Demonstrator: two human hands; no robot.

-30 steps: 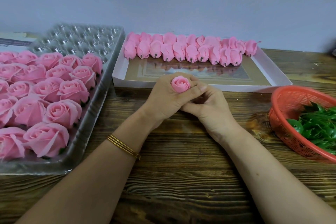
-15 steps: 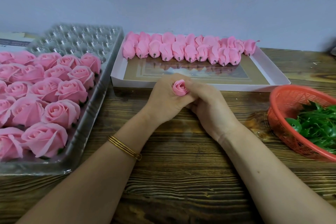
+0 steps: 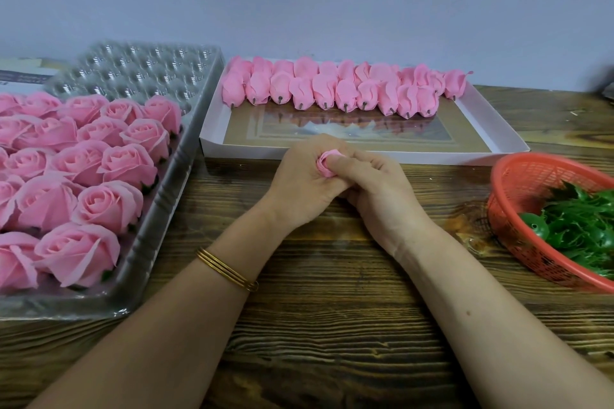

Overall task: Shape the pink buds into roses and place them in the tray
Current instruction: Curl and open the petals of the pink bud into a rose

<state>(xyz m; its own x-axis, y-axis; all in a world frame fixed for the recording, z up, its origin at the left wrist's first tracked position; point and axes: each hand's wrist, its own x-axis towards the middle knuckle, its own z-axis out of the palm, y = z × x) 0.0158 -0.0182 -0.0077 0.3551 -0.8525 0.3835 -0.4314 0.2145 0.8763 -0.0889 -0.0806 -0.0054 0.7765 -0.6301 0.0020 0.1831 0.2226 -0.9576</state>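
Note:
A small pink bud [image 3: 325, 164] sits between both hands at the table's middle, mostly hidden by fingers. My left hand [image 3: 304, 181] curls round it from the left. My right hand [image 3: 375, 191] grips it from the right, thumb pressed on its top. Several unshaped pink buds [image 3: 329, 90] lie in two rows at the back of a white flat box [image 3: 491, 139]. On the left, a clear plastic tray [image 3: 143, 249] holds several finished pink roses [image 3: 109, 201]; its far cells are bare.
A red plastic basket [image 3: 508, 189] of green leaf calyxes [image 3: 578, 226] stands at the right edge. The wooden table [image 3: 332, 325] runs toward me under my forearms. A grey wall closes the back. A gold bangle circles my left wrist.
The bud stood up above my fingers a second ago; now both hands have closed over it and my right thumb covers its top, so less of it shows.

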